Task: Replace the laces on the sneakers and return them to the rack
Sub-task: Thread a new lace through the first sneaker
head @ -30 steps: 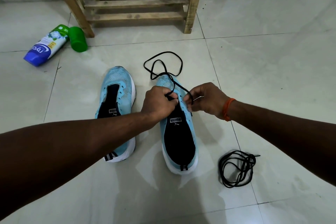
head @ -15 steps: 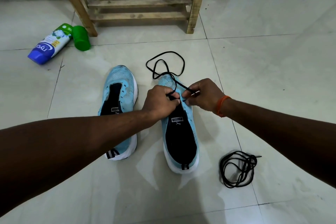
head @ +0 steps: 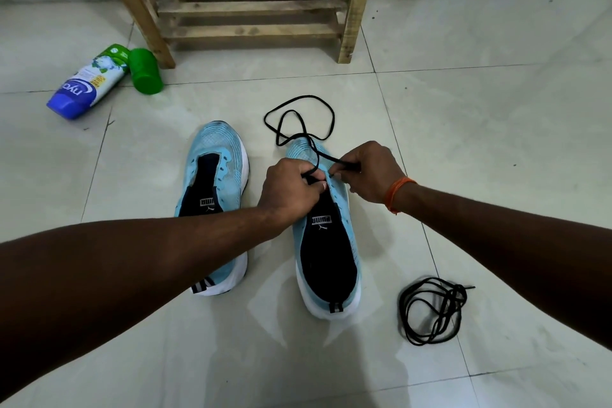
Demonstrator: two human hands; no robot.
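Note:
Two light-blue sneakers with white soles stand on the tiled floor, toes pointing away from me. The left sneaker point(head: 217, 172) has no lace. Over the front of the right sneaker point(head: 328, 248) my left hand point(head: 291, 190) pinches a black lace point(head: 299, 117) near the eyelets. My right hand point(head: 372, 172) pinches another part of the same lace just to the right. The loose length of that lace loops on the floor beyond the toe. A second black lace point(head: 430, 310) lies coiled on the floor right of the right sneaker's heel.
A wooden rack point(head: 255, 7) stands against the far wall, its low slats bare. A blue-and-white bottle point(head: 87, 83) lies on its side at the left, with a green cap point(head: 145, 71) beside it near the rack's leg.
My right hand has shifted slightly up and left, closer to the left hand, drawing the lace along. The view has moved a little nearer the rack.

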